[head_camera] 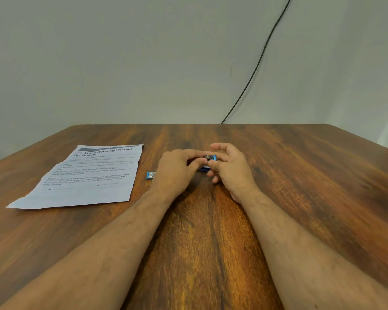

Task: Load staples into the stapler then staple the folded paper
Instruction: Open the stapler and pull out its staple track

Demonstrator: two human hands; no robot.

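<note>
The stapler point(207, 163), small, blue w/ metal parts, was held between both hands just above the tabletop point(300, 175), near its middle. It was judged light, rigid and a bit slippery on the metal; best taken by the blue body sides, not the sprung tray. The left hand point(175, 171) was curled, its fingertips pinching the stapler's metal end. The right hand point(229, 168) was half-curled round the other end. A blue staple box point(151, 175) lay just left; the paper point(87, 175) lay flat, further left.
</note>
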